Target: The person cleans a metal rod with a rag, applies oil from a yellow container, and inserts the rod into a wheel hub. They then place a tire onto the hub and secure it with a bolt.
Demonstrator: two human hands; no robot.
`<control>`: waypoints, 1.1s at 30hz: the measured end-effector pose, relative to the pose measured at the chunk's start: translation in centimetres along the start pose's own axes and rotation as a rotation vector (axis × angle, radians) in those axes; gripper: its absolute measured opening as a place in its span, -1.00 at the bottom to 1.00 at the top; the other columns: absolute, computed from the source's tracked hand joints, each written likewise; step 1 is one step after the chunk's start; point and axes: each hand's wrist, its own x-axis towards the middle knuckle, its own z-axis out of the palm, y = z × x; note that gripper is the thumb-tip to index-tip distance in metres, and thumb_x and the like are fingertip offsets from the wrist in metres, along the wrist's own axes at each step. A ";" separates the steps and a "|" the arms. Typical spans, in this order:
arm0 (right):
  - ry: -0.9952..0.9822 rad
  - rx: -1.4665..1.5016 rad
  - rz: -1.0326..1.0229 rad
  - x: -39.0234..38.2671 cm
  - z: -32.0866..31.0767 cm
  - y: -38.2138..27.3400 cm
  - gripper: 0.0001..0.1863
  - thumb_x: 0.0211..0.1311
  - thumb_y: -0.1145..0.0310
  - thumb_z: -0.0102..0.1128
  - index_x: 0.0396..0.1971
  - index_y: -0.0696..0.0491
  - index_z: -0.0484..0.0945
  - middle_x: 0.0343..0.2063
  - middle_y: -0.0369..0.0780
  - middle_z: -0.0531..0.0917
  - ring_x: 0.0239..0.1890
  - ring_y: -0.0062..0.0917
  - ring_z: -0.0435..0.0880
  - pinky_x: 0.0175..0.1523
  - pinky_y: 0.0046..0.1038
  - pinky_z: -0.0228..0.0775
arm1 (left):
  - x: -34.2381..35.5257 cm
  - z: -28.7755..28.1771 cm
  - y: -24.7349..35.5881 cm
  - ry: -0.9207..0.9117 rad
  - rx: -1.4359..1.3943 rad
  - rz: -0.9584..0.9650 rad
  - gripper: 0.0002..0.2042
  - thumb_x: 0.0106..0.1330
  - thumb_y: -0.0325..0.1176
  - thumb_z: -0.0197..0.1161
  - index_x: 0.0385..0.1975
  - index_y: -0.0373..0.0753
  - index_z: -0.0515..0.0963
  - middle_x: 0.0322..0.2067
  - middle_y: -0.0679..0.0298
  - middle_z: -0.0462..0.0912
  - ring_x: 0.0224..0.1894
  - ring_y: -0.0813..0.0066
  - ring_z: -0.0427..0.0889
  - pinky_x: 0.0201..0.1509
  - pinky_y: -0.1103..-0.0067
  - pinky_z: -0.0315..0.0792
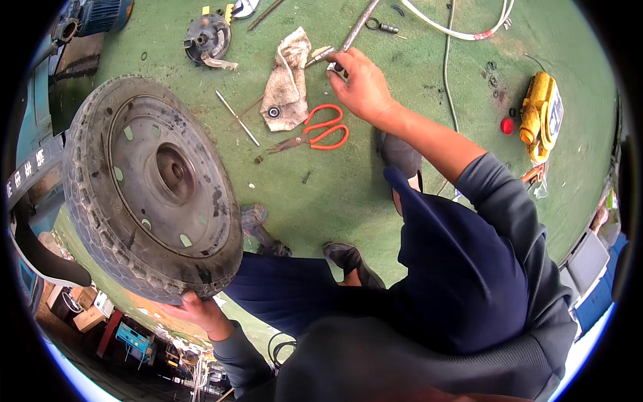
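Observation:
A small wheel with a worn black tyre (154,191) and a grey steel rim stands tilted at the left. My left hand (199,313) grips the tyre at its lower edge, the thumb showing and the other fingers partly hidden. Far from it, my right hand (362,84) is closed round the near end of a long metal bar (360,25); a silvery end peeks out by the fingertips. Beside that hand lies a stained cloth (288,84) with a small ring-shaped bearing (273,112) on it. Orange-handled scissors (311,137) rest on the green floor just nearer.
A brake drum assembly (207,40) sits at the far left, with a thin rod (238,118) on the floor nearer. A yellow bottle (541,117) and its red cap (507,126) lie at the right. A pale hose (462,33) curves across the far side.

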 end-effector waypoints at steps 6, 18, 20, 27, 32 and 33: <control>0.230 -0.374 0.317 4.1 -5.4 8.6 -0.51 0.15 0.25 0.29 0.11 0.00 0.56 -0.01 -0.10 0.53 0.08 -0.16 0.55 0.14 -0.16 0.46 | -0.6 -2.0 -3.3 0.065 0.126 0.010 -0.04 0.26 0.10 0.23 0.43 -0.52 -0.01 0.36 -0.15 0.17 0.34 0.07 0.30 0.39 0.21 0.24; 0.174 -0.322 0.245 4.1 -7.3 12.7 -0.50 0.12 0.19 0.32 0.10 -0.03 0.59 -0.01 -0.07 0.57 0.10 -0.16 0.56 0.18 -0.20 0.45 | 4.4 1.2 4.7 -0.045 -0.355 -0.112 -0.19 0.29 -0.20 0.35 0.44 -0.38 0.08 0.29 0.00 0.33 0.26 0.17 0.42 0.36 0.30 0.31; 0.172 -0.316 0.175 3.7 -7.7 13.2 -0.51 0.14 0.18 0.33 0.10 -0.05 0.60 -0.02 -0.08 0.57 0.09 -0.16 0.56 0.16 -0.20 0.45 | 3.8 1.1 7.1 -0.039 -0.465 -0.262 -0.24 0.33 -0.20 0.32 0.44 -0.34 0.10 0.30 0.01 0.34 0.27 0.16 0.43 0.36 0.29 0.34; 0.138 -0.289 0.180 4.1 -8.1 12.3 -0.63 0.16 0.14 0.36 -0.07 -0.03 0.69 -0.06 -0.12 0.59 0.01 -0.18 0.60 0.11 -0.22 0.46 | 3.3 -5.8 4.0 -0.115 -0.785 -0.588 -0.29 0.35 0.00 0.28 0.37 -0.30 0.26 0.31 0.09 0.39 0.30 0.18 0.42 0.39 0.21 0.34; 0.147 -0.243 0.162 4.8 -7.3 11.2 -0.62 0.11 0.12 0.37 -0.17 0.07 0.72 -0.16 -0.09 0.66 -0.10 -0.21 0.68 0.05 -0.26 0.50 | 3.7 -8.0 0.7 -0.028 -0.756 -0.638 -0.26 0.34 0.09 0.27 0.36 -0.29 0.27 0.31 0.12 0.39 0.31 0.20 0.41 0.38 0.20 0.33; 0.160 -0.176 0.170 4.4 -6.5 11.3 -0.65 0.13 0.15 0.37 -0.19 0.09 0.71 -0.21 -0.13 0.66 -0.15 -0.30 0.65 0.00 -0.32 0.48 | 3.7 -7.7 0.3 -0.020 -0.765 -0.638 -0.26 0.33 0.10 0.26 0.36 -0.28 0.27 0.30 0.13 0.40 0.30 0.20 0.42 0.37 0.22 0.33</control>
